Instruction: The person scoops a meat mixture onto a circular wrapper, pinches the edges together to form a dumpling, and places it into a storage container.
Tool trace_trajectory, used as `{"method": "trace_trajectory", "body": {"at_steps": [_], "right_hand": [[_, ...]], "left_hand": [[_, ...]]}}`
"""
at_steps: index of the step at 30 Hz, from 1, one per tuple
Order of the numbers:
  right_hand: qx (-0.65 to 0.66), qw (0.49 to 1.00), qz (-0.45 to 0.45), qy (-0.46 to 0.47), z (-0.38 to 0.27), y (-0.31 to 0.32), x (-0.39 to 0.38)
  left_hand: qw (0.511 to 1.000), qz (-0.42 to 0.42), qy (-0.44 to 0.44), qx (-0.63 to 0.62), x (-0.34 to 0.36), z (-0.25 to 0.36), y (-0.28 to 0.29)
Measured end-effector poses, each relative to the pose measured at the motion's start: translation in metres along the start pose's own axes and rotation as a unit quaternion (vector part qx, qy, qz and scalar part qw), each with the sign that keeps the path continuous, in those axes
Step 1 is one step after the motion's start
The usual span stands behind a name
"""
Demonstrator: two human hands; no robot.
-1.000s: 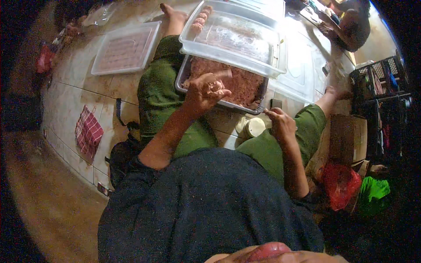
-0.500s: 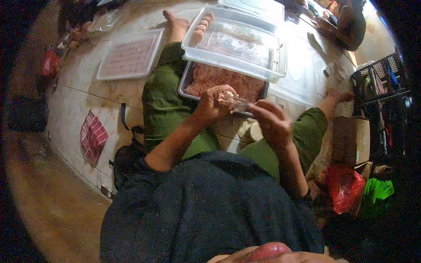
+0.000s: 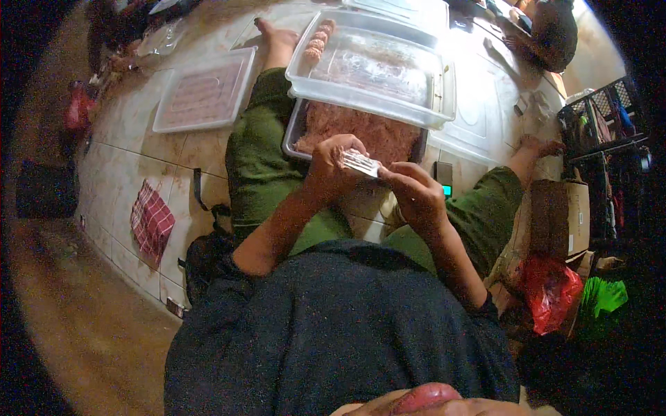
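The right hand's (image 3: 417, 194) grip pinches a silvery fork (image 3: 363, 164) by its handle; the tines cover most of a pinkish lump (image 3: 353, 148) in the left hand's (image 3: 331, 163) curled grip, near the tub (image 3: 289, 135) of reddish-brown mixture (image 3: 361, 126)

Floor-level food-preparation space, possibly in a home
Around a clear rectangular plastic tub (image 3: 381, 76) and a grey tray (image 3: 288, 144) of crumbly reddish-brown mixture (image 3: 371, 127), pale marbled floor tiles (image 3: 201, 149) are seen.
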State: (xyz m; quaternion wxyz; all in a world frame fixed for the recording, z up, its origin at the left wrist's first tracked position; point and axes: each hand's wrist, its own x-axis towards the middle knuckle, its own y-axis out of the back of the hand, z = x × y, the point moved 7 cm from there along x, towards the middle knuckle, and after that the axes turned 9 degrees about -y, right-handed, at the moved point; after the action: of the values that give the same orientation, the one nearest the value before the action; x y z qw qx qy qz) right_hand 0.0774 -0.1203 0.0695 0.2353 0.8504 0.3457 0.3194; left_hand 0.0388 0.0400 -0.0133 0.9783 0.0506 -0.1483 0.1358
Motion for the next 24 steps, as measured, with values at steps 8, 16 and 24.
{"method": "trace_trajectory", "body": {"at_steps": [8,16,24], "right_hand": [[0.357,0.899,0.003,-0.254,0.065,-0.02,-0.034],[0.123,0.99,-0.012,-0.065,0.023,-0.04,-0.027],[-0.083,0.995,0.004,0.047,0.008,-0.023,-0.011]], "left_hand": [[0.985,0.004,-0.137,0.109,0.005,0.029,-0.008],[0.984,0.027,-0.042,0.17,0.0,0.009,0.004],[0.998,0.022,-0.036,-0.056,0.002,0.017,0.002]]}}
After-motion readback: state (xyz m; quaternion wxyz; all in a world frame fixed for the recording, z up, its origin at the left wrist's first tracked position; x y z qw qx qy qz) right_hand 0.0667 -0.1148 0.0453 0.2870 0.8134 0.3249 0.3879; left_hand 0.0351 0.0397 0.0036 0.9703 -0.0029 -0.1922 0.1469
